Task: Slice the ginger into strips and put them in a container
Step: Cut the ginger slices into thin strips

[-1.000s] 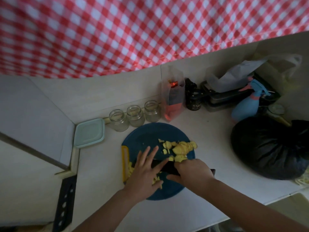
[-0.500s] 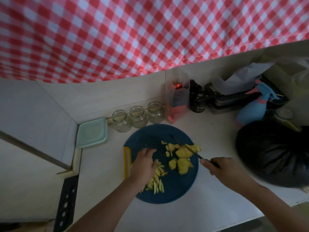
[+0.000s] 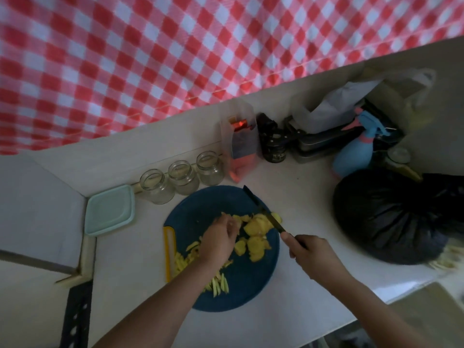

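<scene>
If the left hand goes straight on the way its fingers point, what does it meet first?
The ginger slices heaped on the blue board, right ahead of the left hand; it may be touching them now. Beyond lies the knife blade, held by the right hand.

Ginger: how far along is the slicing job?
Done: a pile of strips lies on the near side of the blue board. In hand: right hand grips the knife over uncut slices; left hand reaches into them. Left: cut those slices, then move everything to the lidded container, which sits off the board.
</scene>
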Demonstrator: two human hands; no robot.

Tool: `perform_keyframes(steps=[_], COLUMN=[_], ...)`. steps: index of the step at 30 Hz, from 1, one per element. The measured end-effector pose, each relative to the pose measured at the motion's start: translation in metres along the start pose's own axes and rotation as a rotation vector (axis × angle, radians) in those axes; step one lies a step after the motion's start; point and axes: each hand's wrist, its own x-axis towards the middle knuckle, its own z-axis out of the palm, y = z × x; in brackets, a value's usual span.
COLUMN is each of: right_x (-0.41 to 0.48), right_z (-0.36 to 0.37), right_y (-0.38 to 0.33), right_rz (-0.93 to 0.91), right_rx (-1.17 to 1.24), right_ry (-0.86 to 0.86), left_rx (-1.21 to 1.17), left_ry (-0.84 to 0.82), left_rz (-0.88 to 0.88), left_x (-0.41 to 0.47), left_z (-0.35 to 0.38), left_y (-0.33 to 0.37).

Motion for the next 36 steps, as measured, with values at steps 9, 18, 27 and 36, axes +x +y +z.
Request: perform_keyframes(steps=[9,18,27,36], right_x=[0.011,0.017,0.012,0.004], right_z=[0.0,-0.003,-0.004,-0.006], right_y=[0.007,0.01,0.017,0.024], right_rz=[0.043,0.026,0.044,0.058], right_rx=[0.1,0.105,0.119,0.128], right_ry=[0.009,0.001,-0.011,0.009], left_rx=[0.11,-0.254,0.045,-0.088], left_ry=[-0.18,-0.267,-0.522,-0.466], left_rz=[0.055,-0.031,0.205,0.114], left_x=[-0.019,-0.01,0.011,0.016], left_z=[0.013,-0.004,0.003,-0.008], left_y=[-0.011,0.001,0.03,0.028])
